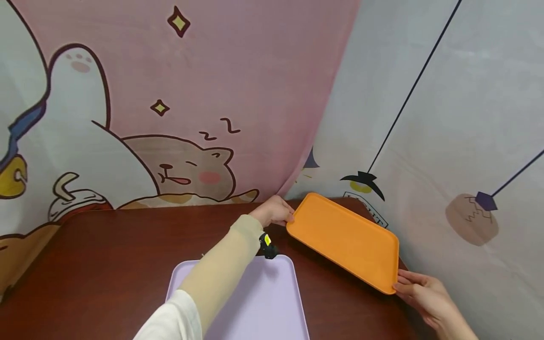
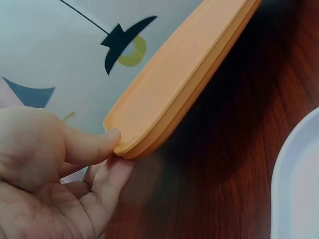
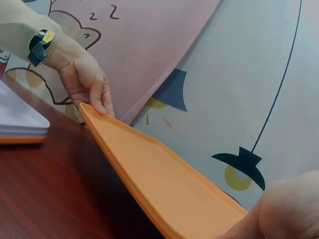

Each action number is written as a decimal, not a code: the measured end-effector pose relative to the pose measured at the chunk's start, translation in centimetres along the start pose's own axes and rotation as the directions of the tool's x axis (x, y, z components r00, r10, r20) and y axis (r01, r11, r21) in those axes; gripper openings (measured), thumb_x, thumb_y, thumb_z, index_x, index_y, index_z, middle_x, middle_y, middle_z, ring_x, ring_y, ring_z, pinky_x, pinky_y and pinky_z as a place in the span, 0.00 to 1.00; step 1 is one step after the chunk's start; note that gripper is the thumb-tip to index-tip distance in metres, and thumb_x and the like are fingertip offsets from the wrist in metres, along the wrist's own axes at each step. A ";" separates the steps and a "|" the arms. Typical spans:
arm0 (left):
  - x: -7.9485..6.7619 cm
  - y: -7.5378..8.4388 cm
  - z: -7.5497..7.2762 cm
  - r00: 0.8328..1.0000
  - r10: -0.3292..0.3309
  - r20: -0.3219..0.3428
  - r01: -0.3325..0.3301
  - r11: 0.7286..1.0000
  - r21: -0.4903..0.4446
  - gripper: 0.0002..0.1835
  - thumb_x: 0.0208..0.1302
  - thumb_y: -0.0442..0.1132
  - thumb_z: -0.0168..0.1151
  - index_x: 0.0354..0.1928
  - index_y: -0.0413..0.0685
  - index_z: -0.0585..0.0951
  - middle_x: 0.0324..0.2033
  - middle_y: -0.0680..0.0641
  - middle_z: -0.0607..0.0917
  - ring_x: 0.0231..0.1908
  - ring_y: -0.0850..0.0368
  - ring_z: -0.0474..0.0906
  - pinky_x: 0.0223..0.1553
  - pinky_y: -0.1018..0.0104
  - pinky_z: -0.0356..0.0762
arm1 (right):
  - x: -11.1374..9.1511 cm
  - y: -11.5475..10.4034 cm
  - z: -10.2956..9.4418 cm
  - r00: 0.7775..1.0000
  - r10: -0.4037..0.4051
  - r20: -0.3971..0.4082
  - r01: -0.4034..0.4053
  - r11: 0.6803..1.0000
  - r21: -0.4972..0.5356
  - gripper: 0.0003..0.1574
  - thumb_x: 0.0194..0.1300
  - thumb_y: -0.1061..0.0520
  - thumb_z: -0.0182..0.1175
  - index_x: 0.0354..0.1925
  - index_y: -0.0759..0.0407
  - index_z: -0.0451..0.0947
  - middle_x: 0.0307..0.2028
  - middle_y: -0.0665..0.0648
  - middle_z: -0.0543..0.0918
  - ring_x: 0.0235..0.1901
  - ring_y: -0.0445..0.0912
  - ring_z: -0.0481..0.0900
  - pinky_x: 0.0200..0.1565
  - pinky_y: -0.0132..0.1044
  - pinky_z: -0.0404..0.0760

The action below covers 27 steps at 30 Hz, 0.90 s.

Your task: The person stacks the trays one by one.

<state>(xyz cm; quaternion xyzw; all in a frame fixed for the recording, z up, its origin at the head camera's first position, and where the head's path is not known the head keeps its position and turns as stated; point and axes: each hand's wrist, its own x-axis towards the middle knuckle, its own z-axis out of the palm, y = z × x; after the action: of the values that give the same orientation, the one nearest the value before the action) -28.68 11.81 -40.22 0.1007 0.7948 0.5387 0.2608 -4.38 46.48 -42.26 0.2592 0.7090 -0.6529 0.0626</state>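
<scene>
An orange tray (image 1: pixel 344 241) is held between both hands above the right side of the table, a dark shadow beneath it. My left hand (image 1: pixel 274 211) pinches its far left corner, thumb on top and fingers underneath, as the left wrist view shows. At the opposite near corner, my right hand (image 1: pixel 425 295) grips the rim with the thumb above. The edge looks doubled in the left wrist view; I cannot tell whether a second tray sits under it. A lilac tray (image 1: pixel 272 302) lies nearer, partly covered by my left forearm.
Under the lilac tray, an orange edge (image 3: pixel 22 140) shows in the right wrist view. The dark red-brown wooden table (image 1: pixel 106 264) meets a cartoon-printed cloth (image 1: pixel 263 85) behind it and on the right. A small black device (image 1: pixel 267 246) is strapped to my left wrist.
</scene>
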 end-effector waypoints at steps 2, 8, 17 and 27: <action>-0.6 0.3 -0.3 1.000 0.002 -0.013 -0.002 1.000 -0.011 0.11 0.65 0.25 0.71 0.48 0.30 0.88 0.39 0.41 0.87 0.39 0.48 0.89 0.48 0.54 0.88 | -0.3 -0.2 0.1 1.000 0.002 0.008 -0.002 1.000 0.008 0.49 0.69 0.75 0.64 0.75 0.87 0.46 0.45 0.54 0.87 0.40 0.42 0.87 0.45 0.39 0.89; -2.7 1.0 -1.3 0.999 0.013 -0.043 -0.015 0.999 -0.042 0.10 0.65 0.25 0.71 0.48 0.29 0.88 0.39 0.41 0.87 0.39 0.48 0.89 0.46 0.57 0.89 | -1.1 -1.2 0.5 0.998 -0.020 0.062 0.017 0.999 0.044 0.47 0.68 0.77 0.63 0.75 0.87 0.48 0.45 0.53 0.87 0.42 0.45 0.88 0.46 0.40 0.89; -7.0 0.4 -3.4 1.000 0.030 -0.001 -0.029 0.991 -0.132 0.13 0.71 0.30 0.69 0.55 0.32 0.86 0.42 0.42 0.88 0.42 0.49 0.89 0.50 0.56 0.87 | -2.3 -2.1 0.9 0.995 -0.038 0.096 0.032 0.998 0.060 0.45 0.68 0.75 0.66 0.74 0.85 0.55 0.47 0.56 0.88 0.44 0.47 0.89 0.48 0.43 0.89; -11.2 -0.8 -4.9 0.998 0.052 -0.040 -0.059 0.978 -0.198 0.15 0.71 0.29 0.69 0.57 0.30 0.85 0.44 0.39 0.89 0.42 0.46 0.90 0.49 0.53 0.88 | -3.8 -2.3 2.1 0.980 -0.119 0.158 0.117 0.993 0.021 0.42 0.69 0.72 0.67 0.73 0.84 0.59 0.51 0.59 0.87 0.47 0.48 0.88 0.51 0.43 0.88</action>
<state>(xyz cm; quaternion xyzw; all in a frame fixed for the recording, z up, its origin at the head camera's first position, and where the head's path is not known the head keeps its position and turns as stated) -21.70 2.59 -36.08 0.0870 0.7382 0.6241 0.2407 -2.63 43.30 -38.90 0.1642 0.7120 -0.6781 0.0788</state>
